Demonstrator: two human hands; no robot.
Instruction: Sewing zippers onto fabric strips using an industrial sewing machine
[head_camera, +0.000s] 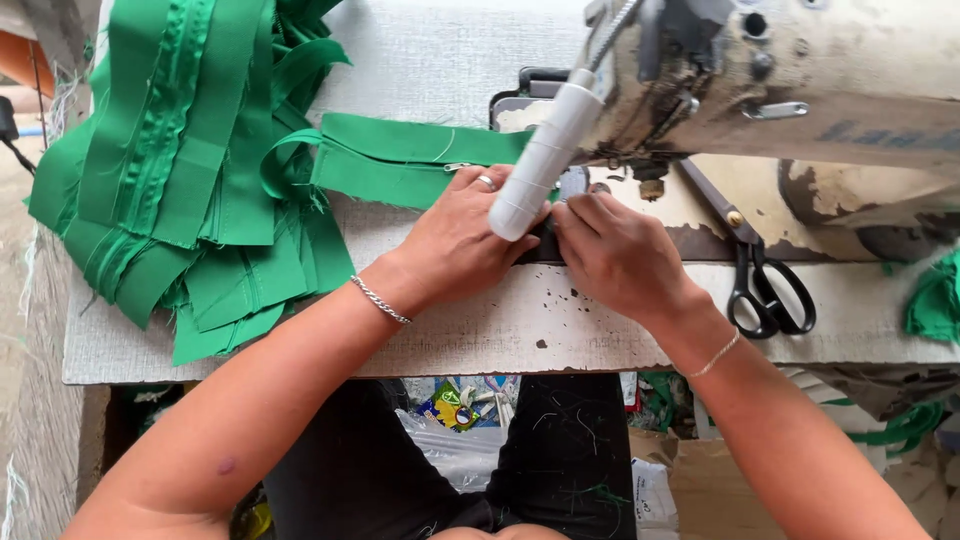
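A worn cream sewing machine (800, 80) stands on a white worktable (500, 320). A green fabric strip with a zipper (400, 160) runs from the left into the needle area. My left hand (460, 245), with a ring and a wrist chain, lies flat on the table beside the strip's end. My right hand (615, 255) presses down just right of it, fingertips at the presser foot. A white cylindrical lamp tube (540, 160) on the machine hides what lies between the fingers. Whether either hand pinches the fabric is hidden.
A pile of green zipper strips (190, 170) covers the table's left side. Black scissors (765, 285) lie at the right of my right hand. A green scrap (935, 300) sits at the right edge. Bags and clutter (460, 410) lie under the table.
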